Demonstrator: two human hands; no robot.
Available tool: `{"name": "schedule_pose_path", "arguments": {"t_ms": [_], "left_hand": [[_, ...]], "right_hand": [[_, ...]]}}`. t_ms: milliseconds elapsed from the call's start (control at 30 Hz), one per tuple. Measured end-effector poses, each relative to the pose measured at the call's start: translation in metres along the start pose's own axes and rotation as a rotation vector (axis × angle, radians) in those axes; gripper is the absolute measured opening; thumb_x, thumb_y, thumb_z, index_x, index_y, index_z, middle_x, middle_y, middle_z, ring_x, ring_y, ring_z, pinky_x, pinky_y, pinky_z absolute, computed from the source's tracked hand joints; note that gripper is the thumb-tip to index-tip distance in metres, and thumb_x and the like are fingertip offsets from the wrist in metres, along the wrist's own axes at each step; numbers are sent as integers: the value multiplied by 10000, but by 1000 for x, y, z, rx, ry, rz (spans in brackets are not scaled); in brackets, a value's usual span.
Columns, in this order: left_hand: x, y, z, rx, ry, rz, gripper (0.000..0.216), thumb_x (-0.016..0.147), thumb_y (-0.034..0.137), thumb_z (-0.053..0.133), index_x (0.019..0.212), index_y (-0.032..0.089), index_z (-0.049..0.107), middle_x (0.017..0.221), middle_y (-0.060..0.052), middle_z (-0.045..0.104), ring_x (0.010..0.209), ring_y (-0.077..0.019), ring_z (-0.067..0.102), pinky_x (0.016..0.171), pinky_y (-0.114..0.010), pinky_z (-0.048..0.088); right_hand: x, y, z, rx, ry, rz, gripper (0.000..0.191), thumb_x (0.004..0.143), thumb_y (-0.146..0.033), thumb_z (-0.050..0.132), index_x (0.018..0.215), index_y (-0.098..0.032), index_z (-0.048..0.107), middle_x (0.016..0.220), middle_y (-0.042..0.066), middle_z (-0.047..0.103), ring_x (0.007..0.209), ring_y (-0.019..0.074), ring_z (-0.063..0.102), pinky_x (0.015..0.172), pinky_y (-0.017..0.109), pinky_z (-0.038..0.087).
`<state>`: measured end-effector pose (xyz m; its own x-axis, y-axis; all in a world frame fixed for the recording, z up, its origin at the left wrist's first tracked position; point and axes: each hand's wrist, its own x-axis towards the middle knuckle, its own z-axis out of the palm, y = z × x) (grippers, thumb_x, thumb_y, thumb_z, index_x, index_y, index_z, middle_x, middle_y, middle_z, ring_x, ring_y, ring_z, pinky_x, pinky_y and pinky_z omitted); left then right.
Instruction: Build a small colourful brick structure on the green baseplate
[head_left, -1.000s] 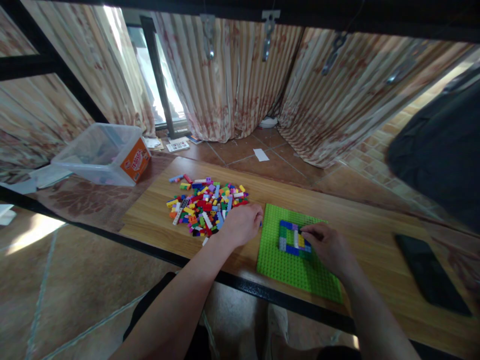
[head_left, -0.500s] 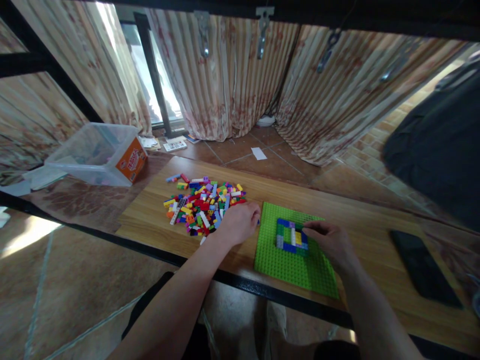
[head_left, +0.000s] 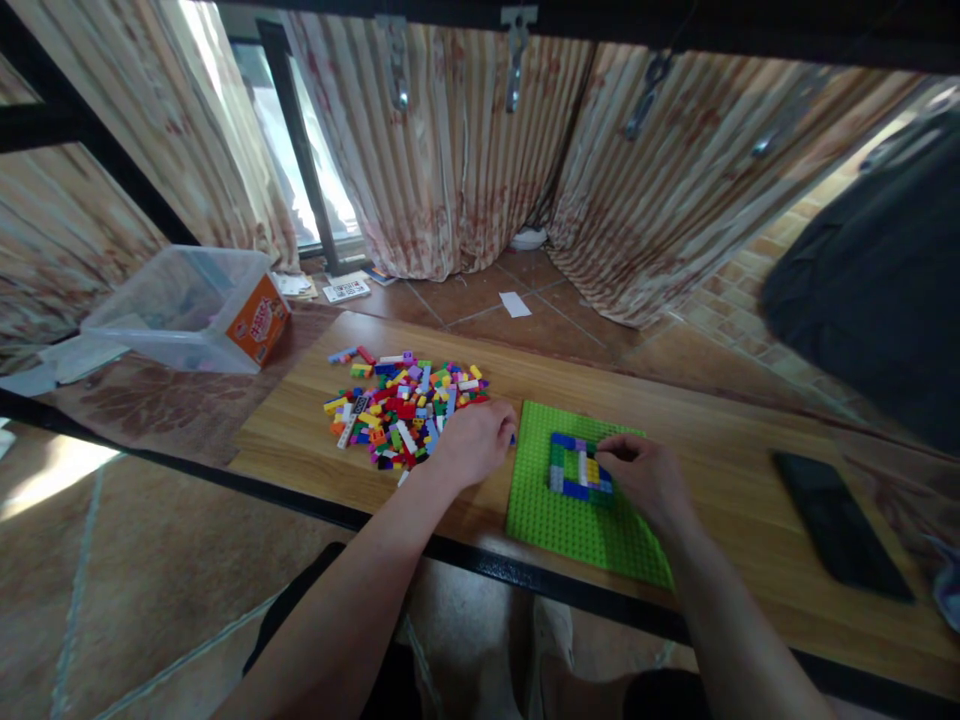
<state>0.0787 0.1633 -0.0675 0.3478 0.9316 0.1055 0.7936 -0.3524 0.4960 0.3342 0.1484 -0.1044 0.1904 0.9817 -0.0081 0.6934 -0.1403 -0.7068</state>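
A green studded baseplate [head_left: 555, 540] lies on the wooden table. On it stands a low square of toy bricks [head_left: 576, 492] in blue, green and grey, with white and yellow ones inside. My right hand [head_left: 649, 480] is over the square's right side, thumb and finger pinched at its upper right corner. Whatever sits between those fingertips is hidden. Beside the plate's left edge, my left hand [head_left: 480, 440] is closed, its fingers curled down. A small blue piece shows by its fingertips; whether it is held I cannot tell. A loose pile of mixed bricks [head_left: 397, 410] spreads left of that hand.
A black phone-like slab [head_left: 840, 525] lies on the table at the right. Left of the table, a clear plastic box [head_left: 165, 310] with an orange label stands lower down. Striped curtains [head_left: 465, 150] hang beyond, and a dark bulky thing [head_left: 862, 280] is at the far right.
My right hand has shifted slightly left and up against the brick square, its fingertips still pinched there. My left hand has hardly moved. The whole view has drifted a little.
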Motion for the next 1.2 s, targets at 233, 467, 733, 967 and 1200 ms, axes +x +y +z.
{"name": "schedule_pose_path", "arguments": {"t_ms": [233, 467, 733, 967, 1200], "left_hand": [[-3, -5, -2, -12, -10, -14, 148, 863, 185, 507, 915, 192, 646, 891, -43, 702, 807, -193, 642, 746, -302, 483], [-9, -8, -7, 58, -84, 63, 243, 798, 103, 518, 954, 204, 674, 943, -31, 707, 905, -205, 635, 827, -316, 488], [-10, 3, -3, 187, -91, 28, 160, 834, 178, 556, 956, 178, 658, 947, -74, 687, 971, -248, 618, 862, -358, 491], [-4, 8, 7, 145, -27, 9, 169, 862, 139, 507, 934, 170, 657, 943, -88, 686, 939, -236, 630, 848, -357, 496], [-1, 12, 16, -557, 35, -79, 189, 814, 94, 548, 930, 158, 683, 919, -58, 724, 862, -172, 663, 824, -300, 517]], "right_hand": [[2, 1, 6, 11, 23, 18, 184, 657, -306, 577, 711, -191, 709, 663, 34, 695, 611, 180, 628, 582, 295, 469], [-1, -11, 7, -33, 28, 40, 156, 659, -280, 581, 699, -198, 708, 686, 33, 702, 651, 188, 636, 621, 303, 460], [1, -2, -1, 87, 38, 39, 245, 700, -395, 619, 755, -187, 735, 735, 48, 730, 694, 204, 658, 656, 312, 479], [0, -16, -9, 234, 221, 83, 293, 722, -424, 638, 779, -151, 727, 707, 64, 715, 654, 197, 643, 618, 310, 480], [-10, -31, -6, 415, 138, -144, 281, 708, -400, 712, 878, -176, 706, 800, 44, 703, 667, 159, 609, 642, 312, 500]]}}
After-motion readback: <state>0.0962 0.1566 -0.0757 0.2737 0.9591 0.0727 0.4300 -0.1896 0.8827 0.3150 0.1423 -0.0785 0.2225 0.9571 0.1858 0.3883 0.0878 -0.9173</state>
